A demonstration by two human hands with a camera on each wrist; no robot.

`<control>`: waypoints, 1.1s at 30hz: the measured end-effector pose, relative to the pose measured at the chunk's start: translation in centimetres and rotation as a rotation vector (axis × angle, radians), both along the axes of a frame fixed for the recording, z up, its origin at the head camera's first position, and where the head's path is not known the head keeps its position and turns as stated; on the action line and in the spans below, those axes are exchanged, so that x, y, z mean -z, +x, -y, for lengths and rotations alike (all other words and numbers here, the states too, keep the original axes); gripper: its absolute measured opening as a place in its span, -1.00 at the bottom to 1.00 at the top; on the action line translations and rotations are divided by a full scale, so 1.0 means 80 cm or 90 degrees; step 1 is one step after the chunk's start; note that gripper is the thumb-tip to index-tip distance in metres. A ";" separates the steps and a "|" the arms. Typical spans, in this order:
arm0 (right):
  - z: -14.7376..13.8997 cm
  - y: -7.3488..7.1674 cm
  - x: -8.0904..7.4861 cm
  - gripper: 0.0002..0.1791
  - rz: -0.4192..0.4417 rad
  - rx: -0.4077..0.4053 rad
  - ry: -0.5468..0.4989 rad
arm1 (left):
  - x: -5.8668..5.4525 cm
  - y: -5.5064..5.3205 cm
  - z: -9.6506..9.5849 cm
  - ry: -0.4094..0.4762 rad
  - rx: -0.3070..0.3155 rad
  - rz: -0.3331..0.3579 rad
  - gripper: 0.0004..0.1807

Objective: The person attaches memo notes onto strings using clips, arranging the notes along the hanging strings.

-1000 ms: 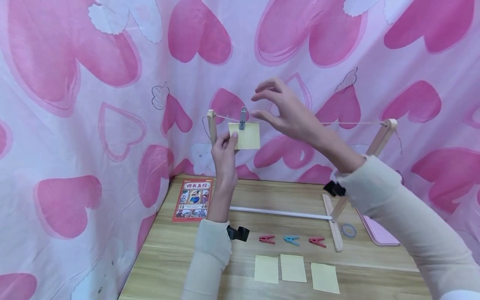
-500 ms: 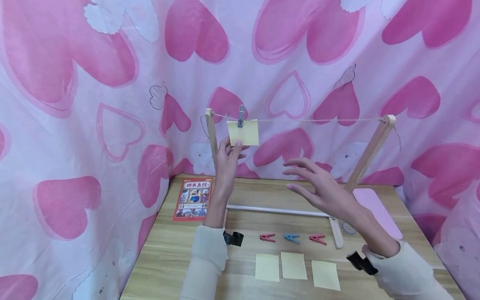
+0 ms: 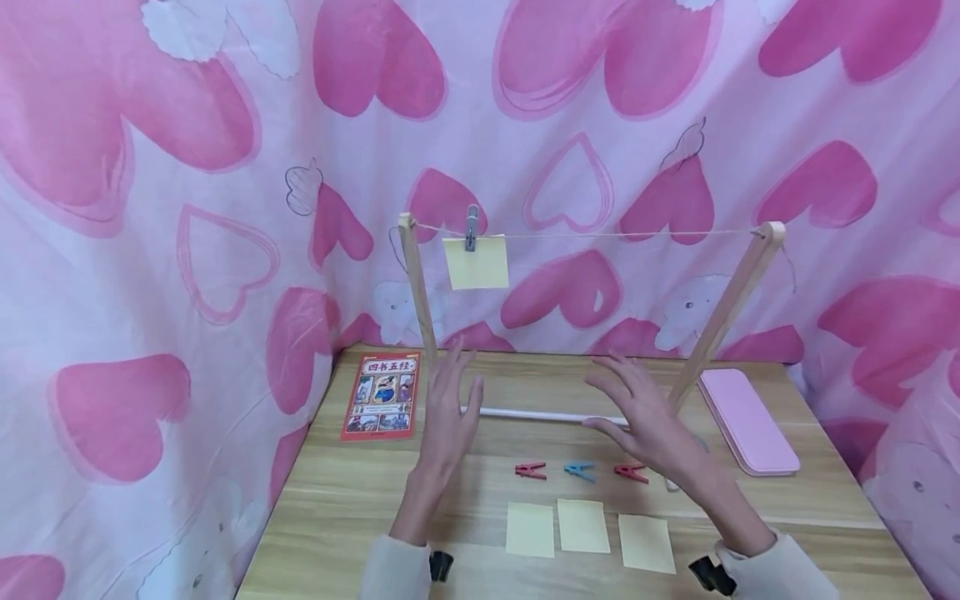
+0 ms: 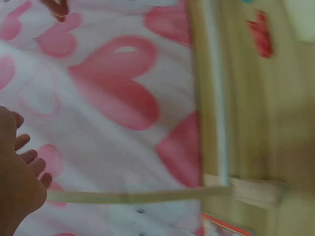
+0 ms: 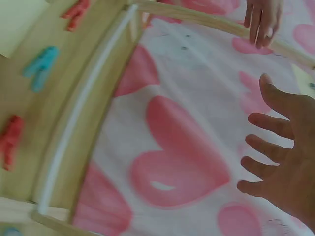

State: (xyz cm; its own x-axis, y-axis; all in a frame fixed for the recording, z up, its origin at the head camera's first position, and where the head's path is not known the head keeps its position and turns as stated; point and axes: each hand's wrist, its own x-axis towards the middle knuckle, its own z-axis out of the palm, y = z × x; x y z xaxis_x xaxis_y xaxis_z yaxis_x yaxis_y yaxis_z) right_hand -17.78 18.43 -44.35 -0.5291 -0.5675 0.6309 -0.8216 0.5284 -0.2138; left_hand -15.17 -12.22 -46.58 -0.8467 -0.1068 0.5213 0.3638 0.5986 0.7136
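A grey clothespin [image 3: 471,228] clips a yellow sticky note [image 3: 477,263] to the string [image 3: 622,235] between two wooden posts. Below the note, my left hand [image 3: 447,408] is in the air by the left post, fingers extended and holding nothing. My right hand [image 3: 645,417], fingers spread and empty, hovers left of the right post [image 3: 723,321]. On the table lie a red clothespin [image 3: 530,471], a blue clothespin [image 3: 579,472] and another red clothespin [image 3: 632,472]. Nearer to me are three yellow notes in a row, the middle note [image 3: 582,526] among them.
A red-bordered booklet [image 3: 381,396] lies at the table's left. At the right sits a pink case [image 3: 748,422]. A white rod [image 3: 540,414] joins the stand's posts low down. The heart-printed curtain [image 3: 570,100] hangs behind.
My left hand has let go of the hanging note and come down. The right hand has dropped from beside the clip to above the table. The note stays hanging on the string.
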 end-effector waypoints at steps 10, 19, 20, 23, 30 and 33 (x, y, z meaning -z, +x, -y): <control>0.010 0.009 0.085 -0.19 0.060 0.011 -0.046 | 0.096 0.047 -0.006 -0.312 0.057 0.085 -0.14; 0.030 0.017 0.134 -0.26 0.110 0.025 -0.052 | 0.147 0.073 -0.028 -0.383 0.134 0.275 0.05; 0.031 0.018 0.138 -0.27 0.108 0.024 -0.054 | 0.151 0.075 -0.028 -0.391 0.135 0.278 0.06; 0.034 0.018 0.148 -0.31 0.098 0.020 -0.057 | 0.161 0.082 -0.029 -0.374 0.150 0.289 0.02; 0.049 0.024 0.168 -0.38 0.168 0.026 -0.051 | 0.177 0.093 -0.031 -0.188 0.180 0.358 -0.15; 0.056 0.025 0.177 -0.46 0.208 0.039 -0.046 | 0.191 0.095 -0.030 -0.120 0.186 0.344 -0.29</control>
